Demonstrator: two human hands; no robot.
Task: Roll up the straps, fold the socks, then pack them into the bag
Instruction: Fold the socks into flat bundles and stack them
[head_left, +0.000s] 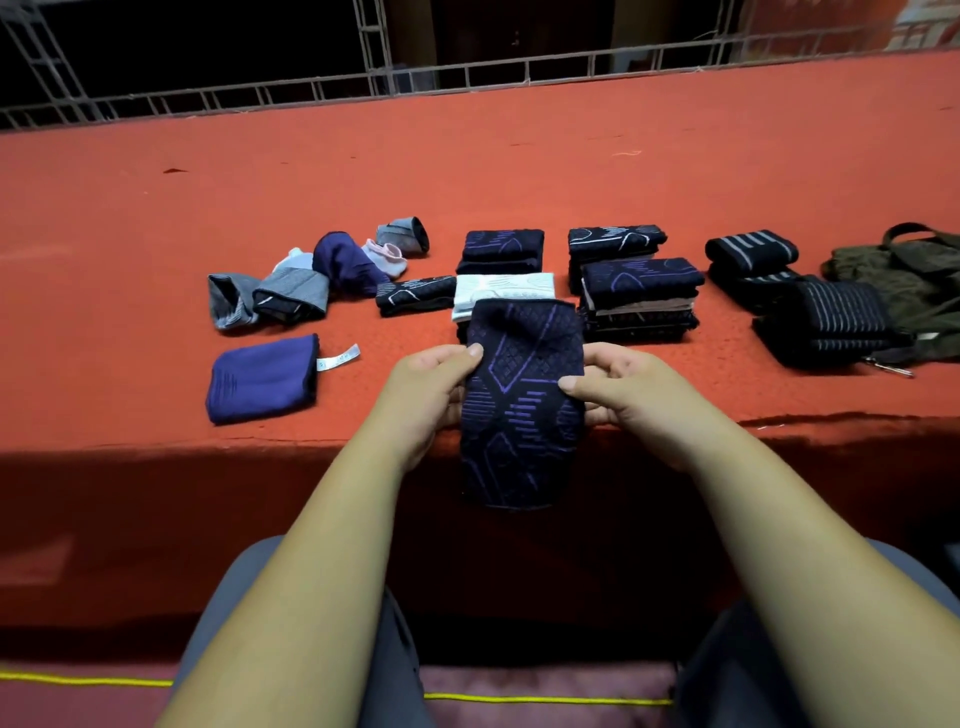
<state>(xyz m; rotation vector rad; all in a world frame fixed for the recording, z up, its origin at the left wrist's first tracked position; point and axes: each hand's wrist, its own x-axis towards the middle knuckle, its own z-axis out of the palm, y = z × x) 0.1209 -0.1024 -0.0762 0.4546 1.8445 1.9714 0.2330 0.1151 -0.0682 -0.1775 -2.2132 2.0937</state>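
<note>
I log left hand (426, 400) and right hand (623, 400) pinching the sock (519, 431) by its sides, above the near edge of the counter (156, 260); I judge it soft, light and limp, best held at the edges.

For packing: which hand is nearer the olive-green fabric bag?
Right. The right hand is left of the bag; the left hand is farther left, past the dark purple-patterned sock.
</note>
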